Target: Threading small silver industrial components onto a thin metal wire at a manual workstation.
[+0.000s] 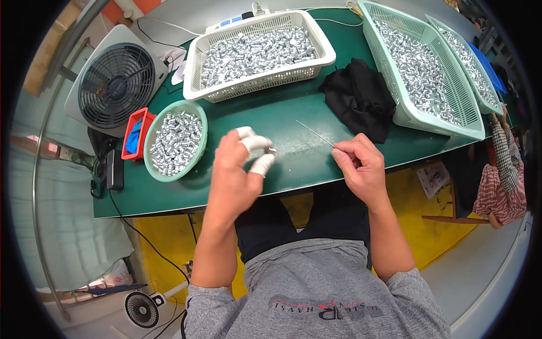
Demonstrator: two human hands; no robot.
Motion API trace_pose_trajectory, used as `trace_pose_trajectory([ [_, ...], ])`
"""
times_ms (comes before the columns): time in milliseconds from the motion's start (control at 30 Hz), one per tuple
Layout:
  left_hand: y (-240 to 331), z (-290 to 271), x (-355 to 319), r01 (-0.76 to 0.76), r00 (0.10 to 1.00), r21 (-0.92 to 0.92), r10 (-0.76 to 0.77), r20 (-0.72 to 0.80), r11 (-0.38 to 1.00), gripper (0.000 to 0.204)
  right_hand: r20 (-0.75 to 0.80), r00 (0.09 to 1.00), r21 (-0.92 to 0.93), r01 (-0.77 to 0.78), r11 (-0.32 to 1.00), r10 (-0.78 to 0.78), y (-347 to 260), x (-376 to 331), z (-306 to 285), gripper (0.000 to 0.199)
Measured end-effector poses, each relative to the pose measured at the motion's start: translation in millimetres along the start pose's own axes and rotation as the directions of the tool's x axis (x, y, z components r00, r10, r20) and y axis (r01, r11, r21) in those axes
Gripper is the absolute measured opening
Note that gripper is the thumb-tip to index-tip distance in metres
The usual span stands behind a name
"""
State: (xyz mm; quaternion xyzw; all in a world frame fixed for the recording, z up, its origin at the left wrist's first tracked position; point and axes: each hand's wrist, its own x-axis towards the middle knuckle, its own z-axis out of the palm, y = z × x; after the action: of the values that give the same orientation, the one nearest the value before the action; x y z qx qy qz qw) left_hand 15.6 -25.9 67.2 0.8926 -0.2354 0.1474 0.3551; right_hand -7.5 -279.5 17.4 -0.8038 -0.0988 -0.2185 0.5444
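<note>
My left hand (240,169), with white finger covers on the thumb and fingers, pinches a small silver metal part (272,150) above the green table (265,118). My right hand (361,164) grips a thin metal rod (313,132) near its lower end; the rod slants up to the left, its far tip apart from the part. Left of my left hand stands a round green basket (203,148) full of similar small silver parts (176,141). A black cloth (358,96) lies crumpled beyond my right hand.
A white basket (259,82) of silver parts stands at the back, and two pale green baskets (468,131) of them at the right. A red bin (151,120) and a box fan (116,85) are at the left. Another person's arm (501,141) shows at the far right.
</note>
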Motion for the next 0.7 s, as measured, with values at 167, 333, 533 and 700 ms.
trace_pose_trajectory([
  [167, -12, -1, 12, 0.297, 0.951, -0.359, -0.309, 0.026, 0.885, 0.021, -0.003, 1.0, -0.025, 0.016, 1.0, -0.016, -6, -4, -2, 0.006],
  [333, -31, -7, 66, 0.308, 0.937, -0.445, -0.35, -0.013, 0.841, 0.033, 0.009, 0.999, -0.022, 0.041, 0.999, -0.041, -4, -6, 1, 0.006],
  [533, -44, -34, 104, 0.138, 0.906, -0.466, -0.301, -0.296, 0.874, 0.057, 0.0, 1.0, 0.025, -0.002, 1.0, 0.002, -3, -3, -2, 0.006],
  [700, -40, -27, 11, 0.081, 0.975, -0.319, -0.141, -0.172, 0.944, 0.058, 0.016, 0.997, 0.186, -0.083, 0.979, 0.082, 7, 0, -8, 0.006],
])
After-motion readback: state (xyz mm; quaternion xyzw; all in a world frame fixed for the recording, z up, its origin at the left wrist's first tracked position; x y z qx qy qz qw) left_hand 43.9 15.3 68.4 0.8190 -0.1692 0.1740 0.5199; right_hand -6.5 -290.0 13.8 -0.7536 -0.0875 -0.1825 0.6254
